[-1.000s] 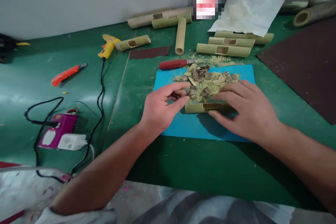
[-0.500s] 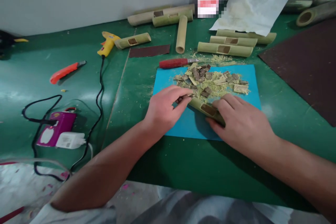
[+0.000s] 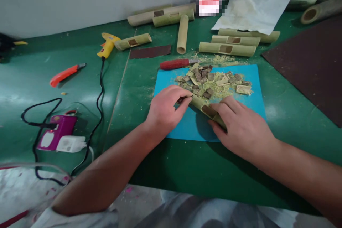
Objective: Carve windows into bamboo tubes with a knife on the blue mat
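On a blue sheet [image 3: 184,124], a bamboo tube [image 3: 197,102] with a rectangular cut-out lies at a slant between my hands. My right hand [image 3: 239,121] grips its near right end, thumb below and fingers over the top. At the far left end my left hand [image 3: 168,108] is closed in a pinch against the tube. Something dark shows between its thumb and fingers, too hidden to name. Just beyond the tube, bamboo chips and shavings [image 3: 213,80] are heaped on the sheet. A red-handled knife [image 3: 175,64] lies behind the sheet's left corner.
Cut bamboo tubes [image 3: 227,49] lie along the back. A yellow glue gun [image 3: 108,46], an orange utility knife [image 3: 65,74] and a purple power strip [image 3: 60,131] with cords are at the left. A dark brown sheet [image 3: 310,67] covers the right side; white paper [image 3: 248,12] sits behind.
The view has shifted slightly. My right fingers have slid a little along the tube toward its cut-out. My left hand stays pinched at the far end.
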The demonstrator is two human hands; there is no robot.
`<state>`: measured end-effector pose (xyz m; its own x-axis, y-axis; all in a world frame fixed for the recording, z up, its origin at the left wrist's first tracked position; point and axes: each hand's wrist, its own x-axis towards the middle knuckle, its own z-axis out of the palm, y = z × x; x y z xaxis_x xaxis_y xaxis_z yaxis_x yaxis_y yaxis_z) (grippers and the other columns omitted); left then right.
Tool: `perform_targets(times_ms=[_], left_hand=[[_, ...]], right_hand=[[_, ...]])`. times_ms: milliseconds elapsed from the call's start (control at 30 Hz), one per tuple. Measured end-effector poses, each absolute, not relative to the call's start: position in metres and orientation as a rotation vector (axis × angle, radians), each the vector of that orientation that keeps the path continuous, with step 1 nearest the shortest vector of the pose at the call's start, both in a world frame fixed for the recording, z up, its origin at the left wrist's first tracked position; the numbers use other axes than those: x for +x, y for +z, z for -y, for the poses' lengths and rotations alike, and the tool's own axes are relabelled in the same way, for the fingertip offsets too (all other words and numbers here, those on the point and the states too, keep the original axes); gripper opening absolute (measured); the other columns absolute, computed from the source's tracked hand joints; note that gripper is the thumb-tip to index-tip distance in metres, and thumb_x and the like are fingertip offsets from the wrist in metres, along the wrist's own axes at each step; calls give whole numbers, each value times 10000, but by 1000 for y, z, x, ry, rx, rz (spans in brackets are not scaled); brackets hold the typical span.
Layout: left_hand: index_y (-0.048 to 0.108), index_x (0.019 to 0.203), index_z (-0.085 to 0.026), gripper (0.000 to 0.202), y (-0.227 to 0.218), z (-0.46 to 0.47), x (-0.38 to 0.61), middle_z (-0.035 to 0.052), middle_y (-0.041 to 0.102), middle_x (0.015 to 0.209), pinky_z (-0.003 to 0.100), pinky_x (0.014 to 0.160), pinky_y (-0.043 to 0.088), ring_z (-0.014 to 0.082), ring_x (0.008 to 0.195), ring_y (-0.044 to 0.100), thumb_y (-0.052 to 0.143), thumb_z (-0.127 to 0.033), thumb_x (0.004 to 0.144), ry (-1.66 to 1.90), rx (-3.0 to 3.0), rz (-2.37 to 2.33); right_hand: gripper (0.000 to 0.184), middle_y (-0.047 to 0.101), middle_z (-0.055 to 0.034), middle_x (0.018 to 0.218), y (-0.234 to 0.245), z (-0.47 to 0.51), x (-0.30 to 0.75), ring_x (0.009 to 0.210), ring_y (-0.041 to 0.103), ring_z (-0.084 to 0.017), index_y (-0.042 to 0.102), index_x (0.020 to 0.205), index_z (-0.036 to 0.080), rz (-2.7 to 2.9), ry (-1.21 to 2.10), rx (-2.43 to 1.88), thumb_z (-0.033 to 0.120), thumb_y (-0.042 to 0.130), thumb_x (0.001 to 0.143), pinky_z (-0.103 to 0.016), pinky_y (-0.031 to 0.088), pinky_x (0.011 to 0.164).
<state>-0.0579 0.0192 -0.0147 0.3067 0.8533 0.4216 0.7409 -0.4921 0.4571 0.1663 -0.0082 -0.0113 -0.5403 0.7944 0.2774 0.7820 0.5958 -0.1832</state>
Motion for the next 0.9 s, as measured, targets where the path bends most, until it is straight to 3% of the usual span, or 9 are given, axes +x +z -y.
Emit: perform_targets(times_ms=[167, 367, 733, 900], left_hand=[[668, 985, -184, 133, -21, -20, -59, 57, 717, 922, 331, 820, 559, 200, 907, 678, 556, -252, 1006, 880, 2471, -1454], [615, 965, -187, 74, -20, -18, -56, 41, 699, 924, 284, 738, 536, 165, 823, 651, 547, -210, 979, 797, 2378, -1525], [706, 953, -203, 184, -22, -14, -57, 52, 754, 880, 332, 790, 565, 198, 861, 704, 551, -279, 1016, 845, 2546, -1470], [730, 1005, -244, 118, -18, -5, -52, 30, 792, 995, 319, 833, 614, 196, 930, 750, 621, -223, 969, 894, 2242, -1501]], right_hand=[[141, 649, -90, 915, -15, 13, 163, 739, 586, -206, 658, 981, 153, 2512, 111, -1320, 227, 545, 941, -330, 352, 600], [121, 640, -79, 911, -14, 13, 162, 749, 579, -206, 645, 971, 170, 2512, 130, -1342, 220, 540, 937, -325, 354, 613], [136, 636, -88, 869, -15, 14, 160, 749, 577, -218, 632, 924, 171, 2507, 76, -1296, 201, 500, 944, -325, 335, 587], [121, 634, -88, 864, -15, 14, 159, 731, 581, -218, 631, 921, 165, 2508, 72, -1287, 193, 515, 938, -328, 337, 584]])
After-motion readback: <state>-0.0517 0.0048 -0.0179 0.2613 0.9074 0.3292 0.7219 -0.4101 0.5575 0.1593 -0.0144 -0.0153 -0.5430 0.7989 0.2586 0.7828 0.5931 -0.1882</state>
